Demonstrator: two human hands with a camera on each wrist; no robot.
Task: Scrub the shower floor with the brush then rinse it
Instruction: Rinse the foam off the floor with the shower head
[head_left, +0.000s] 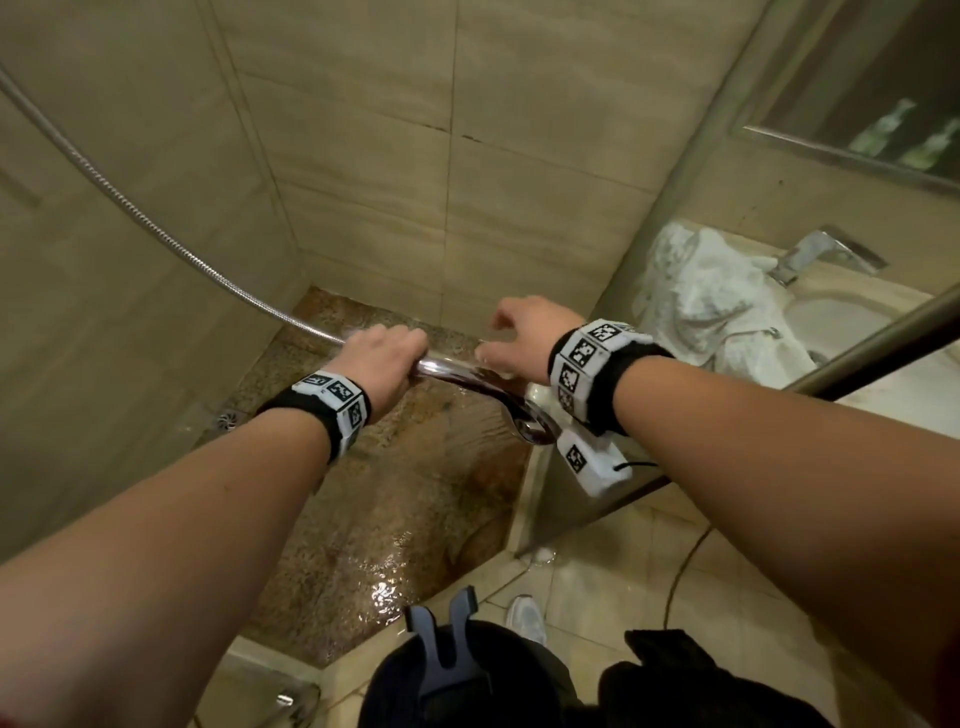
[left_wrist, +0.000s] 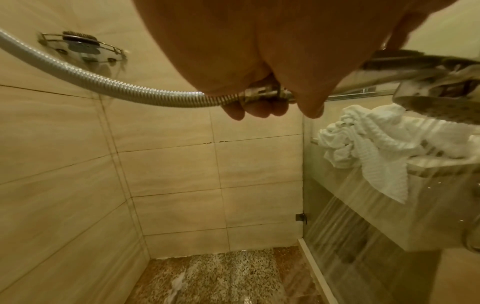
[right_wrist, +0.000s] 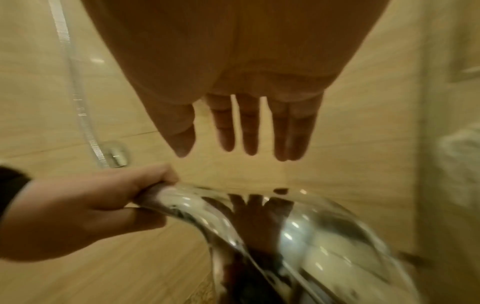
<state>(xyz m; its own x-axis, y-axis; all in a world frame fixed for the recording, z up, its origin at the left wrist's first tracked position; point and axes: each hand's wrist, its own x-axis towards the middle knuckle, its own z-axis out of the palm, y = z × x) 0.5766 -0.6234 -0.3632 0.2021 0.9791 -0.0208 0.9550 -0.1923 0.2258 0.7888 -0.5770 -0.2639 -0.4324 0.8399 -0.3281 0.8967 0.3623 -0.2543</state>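
Chrome handheld shower head (head_left: 524, 415) w/ curved handle, held over the speckled brown stone shower floor (head_left: 395, 509); spray face points down, water streaks fall toward the floor near the glass panel (left_wrist: 363, 205). Floor surface wet, glossy, ripples + highlights near the front edge; small round drain (head_left: 227, 418) at the left side by the wall.

L hand (head_left: 382, 364) wrapped round the handle where the ribbed silver metal hose (head_left: 130, 208) joins; hose arcs up-left along the beige tiled wall (head_left: 363, 156). R hand (head_left: 524, 332) just above the head, fingers (right_wrist: 249, 127) straight and spread, holding nothing; contact w/ the chrome: cannot tell.

Edges: floor bounded by tiled walls at back + left, glass panel at right, low beige curb (head_left: 452, 587) at front. White crumpled towel (head_left: 711, 296) beyond the glass, beside a sink (head_left: 852, 317). Brush not seen.
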